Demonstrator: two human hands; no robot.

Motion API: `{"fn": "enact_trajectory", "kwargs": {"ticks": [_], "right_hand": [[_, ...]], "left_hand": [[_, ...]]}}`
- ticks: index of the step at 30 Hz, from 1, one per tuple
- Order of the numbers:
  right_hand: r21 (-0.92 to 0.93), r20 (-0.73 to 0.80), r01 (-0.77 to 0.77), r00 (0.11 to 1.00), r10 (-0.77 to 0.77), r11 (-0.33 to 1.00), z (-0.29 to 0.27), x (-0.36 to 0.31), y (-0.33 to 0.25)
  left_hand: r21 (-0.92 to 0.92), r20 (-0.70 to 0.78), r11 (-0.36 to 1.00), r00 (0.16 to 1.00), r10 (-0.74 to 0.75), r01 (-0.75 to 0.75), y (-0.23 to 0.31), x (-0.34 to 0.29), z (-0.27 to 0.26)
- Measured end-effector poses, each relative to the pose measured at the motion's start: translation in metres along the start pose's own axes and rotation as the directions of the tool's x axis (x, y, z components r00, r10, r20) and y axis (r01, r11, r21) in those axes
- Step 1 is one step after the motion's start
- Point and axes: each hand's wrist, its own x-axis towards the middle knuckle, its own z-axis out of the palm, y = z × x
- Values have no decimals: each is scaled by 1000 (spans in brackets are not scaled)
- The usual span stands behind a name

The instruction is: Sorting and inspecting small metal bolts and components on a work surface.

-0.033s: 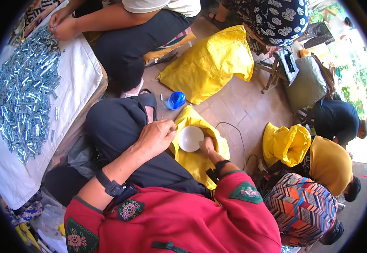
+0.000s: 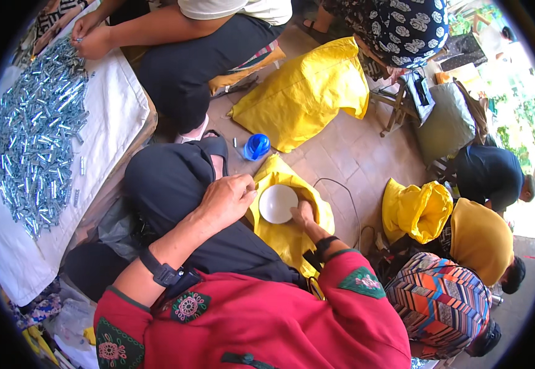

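At the open mouth of a yellow sack (image 2: 268,238), a white bowl (image 2: 278,204) faced upward. From my distant post, I judged that doing this well meant keeping the bowl level, the rim grip firm and the sack's mouth spread wide. The right hand (image 2: 305,213) gripped the bowl's right rim. The left hand (image 2: 230,192) was just left of the bowl, apart from it, fingers curled by the sack's edge; whether they pinched fabric, I couldn't tell.
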Motion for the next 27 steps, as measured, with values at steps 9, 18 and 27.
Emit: {"fn": "enact_trajectory", "kwargs": {"ticks": [9,18,27], "right_hand": [[324,-63,-160,980,190,932,-62,-30,3],[732,-22,-86,988,150,676,-70,15,-50],[854,505,-497,863,-22,155,-126,-21,-118]], "left_hand": [[15,-39,1000,999,21,-20,-8,-5,-3],[10,16,1000,1000,-7,6,-7,0,-2],[145,202,988,976,-83,54,-6,1,11]]}}
